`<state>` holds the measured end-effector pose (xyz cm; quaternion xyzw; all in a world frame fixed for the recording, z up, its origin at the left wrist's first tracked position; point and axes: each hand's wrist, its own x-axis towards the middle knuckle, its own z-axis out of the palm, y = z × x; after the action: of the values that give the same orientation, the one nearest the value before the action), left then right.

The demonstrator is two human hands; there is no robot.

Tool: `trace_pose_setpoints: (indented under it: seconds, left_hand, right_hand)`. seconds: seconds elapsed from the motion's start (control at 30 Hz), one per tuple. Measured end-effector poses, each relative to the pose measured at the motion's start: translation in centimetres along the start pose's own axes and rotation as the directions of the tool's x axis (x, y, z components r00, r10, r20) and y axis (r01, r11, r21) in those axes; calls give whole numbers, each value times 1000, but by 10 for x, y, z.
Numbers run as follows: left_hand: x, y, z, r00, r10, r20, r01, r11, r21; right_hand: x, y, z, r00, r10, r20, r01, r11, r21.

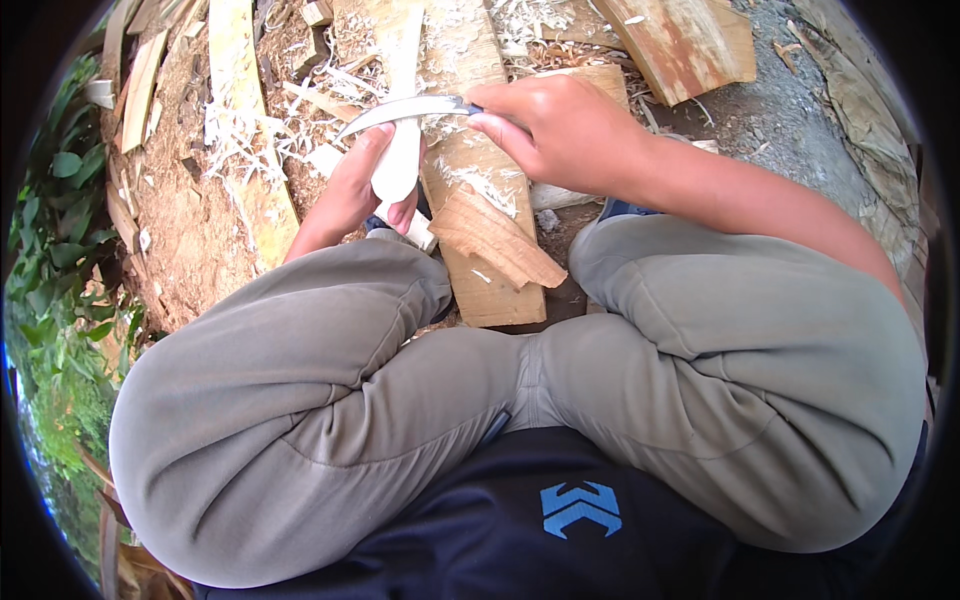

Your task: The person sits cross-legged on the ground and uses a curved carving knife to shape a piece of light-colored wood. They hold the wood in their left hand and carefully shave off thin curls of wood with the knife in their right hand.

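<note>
My left hand [352, 187] is closed round a pale, smooth wooden paddle-shaped piece [398, 165]. Its rounded end points toward me, and its narrower length runs away over a plank. In my right hand [553, 128] is a curved knife [408, 106], gripped by its dark handle, most of which the fingers hide. The blade lies across the wooden piece, its tip pointing left. My left thumb rests at the blade near the wood. Some fingers of the left hand are hidden under the piece.
Beneath my hands lies a thick plank [495, 292] with a loose brown wood slab [497, 236] on it. Curly shavings [240, 135] cover the ground and boards. A stout timber block [680, 45] sits at the far right. Green leaves [65, 225] edge the left; my bent knees flank the plank.
</note>
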<state>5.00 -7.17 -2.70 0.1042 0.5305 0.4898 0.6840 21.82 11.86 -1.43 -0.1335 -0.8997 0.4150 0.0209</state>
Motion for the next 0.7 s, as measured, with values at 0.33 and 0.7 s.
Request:
trace_pose_setpoints:
  seconds: [0.33, 0.7]
  left_hand:
    - [3, -6, -11, 997, 19, 69, -19, 1000, 3]
    - [0, -4, -18, 984, 50, 170, -38, 997, -72]
  right_hand:
    - [2, -2, 4, 998, -65, 8, 65, 997, -34]
    - [3, 6, 2, 998, -38, -42, 36, 998, -58]
